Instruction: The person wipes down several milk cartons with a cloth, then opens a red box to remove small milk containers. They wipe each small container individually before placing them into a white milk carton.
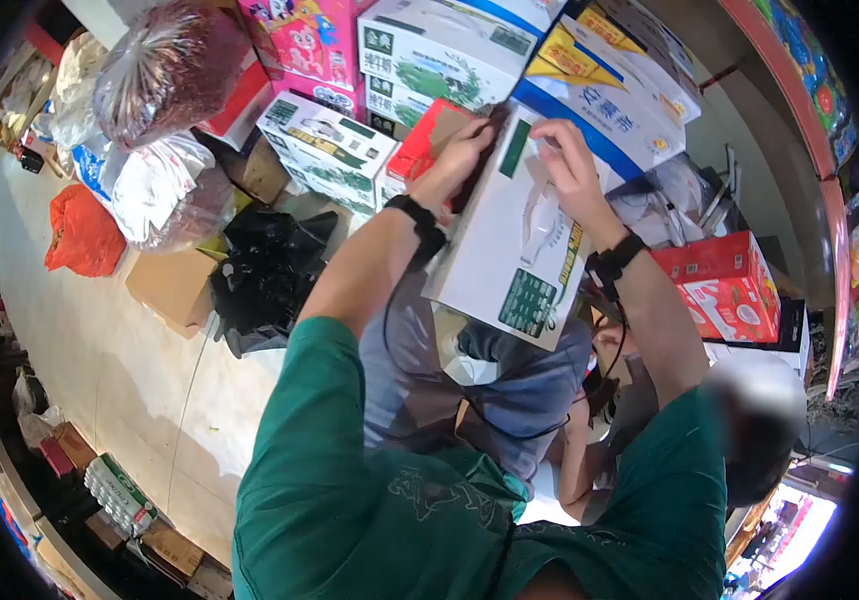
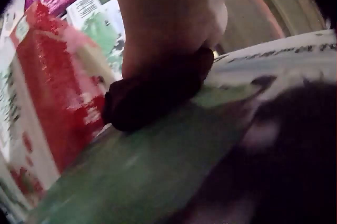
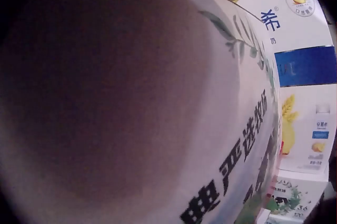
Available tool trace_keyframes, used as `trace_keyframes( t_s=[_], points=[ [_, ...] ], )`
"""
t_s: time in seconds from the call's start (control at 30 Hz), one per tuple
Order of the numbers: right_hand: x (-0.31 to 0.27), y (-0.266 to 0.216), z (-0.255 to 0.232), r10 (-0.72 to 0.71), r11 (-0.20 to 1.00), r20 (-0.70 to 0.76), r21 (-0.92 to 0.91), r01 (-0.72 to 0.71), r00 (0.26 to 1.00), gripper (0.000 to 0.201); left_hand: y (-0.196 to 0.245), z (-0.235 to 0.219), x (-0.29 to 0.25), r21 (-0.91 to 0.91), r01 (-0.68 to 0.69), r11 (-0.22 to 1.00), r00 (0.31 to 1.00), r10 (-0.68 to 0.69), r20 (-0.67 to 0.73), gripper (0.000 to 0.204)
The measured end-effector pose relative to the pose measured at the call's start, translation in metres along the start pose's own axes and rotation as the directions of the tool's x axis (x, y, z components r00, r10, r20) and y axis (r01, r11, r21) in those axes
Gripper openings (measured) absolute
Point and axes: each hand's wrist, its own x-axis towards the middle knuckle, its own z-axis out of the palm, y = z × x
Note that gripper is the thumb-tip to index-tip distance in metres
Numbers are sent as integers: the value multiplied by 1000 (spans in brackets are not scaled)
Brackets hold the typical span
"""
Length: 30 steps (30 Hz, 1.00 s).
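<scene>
Box point(image 1: 484, 245) over lap point(image 1: 404, 370), prob. for close access. L hand point(image 1: 457, 160) at its left side, R hand point(image 1: 574, 180) on top nr right edge, presum. steadying; grip, both: can't tell.

The head camera looks down from above, while both wrist cameras (close up) face the same white carton point(image 1: 499, 232).

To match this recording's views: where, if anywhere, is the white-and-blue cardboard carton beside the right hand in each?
Head: the white-and-blue cardboard carton, upper right of centre, beyond the right hand.
Left wrist: not seen.
Right wrist: its blue band, right edge.
Shared landmark, all three: nearest white, green-printed cardboard carton.
</scene>
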Motion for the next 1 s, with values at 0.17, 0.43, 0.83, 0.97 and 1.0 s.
trace_keyframes(
  t_s=[0.17,0.43,0.83,0.97,1.0],
  points=[
    [0,1,2,0,995,36,-98,3,999,15,-21,-17,-22,148,11,989,1000,-8,-21,38],
    [0,6,5,-40,976,24,-212,44,999,16,-41,-32,-100,20,136,991,982,-132,-132,40],
    [-2,8,9,-22,968,5,-248,22,1000,20,56,29,-209,-176,233,956,936,-270,-224,38],
    [-3,0,6,-46,965,6,-258,46,999,20,76,42,-156,81,111,991,990,-103,-97,36],
    [-4,2,7,-40,975,-2,-220,38,999,20,78,38,-141,86,143,986,989,-138,-60,35]
  ],
)
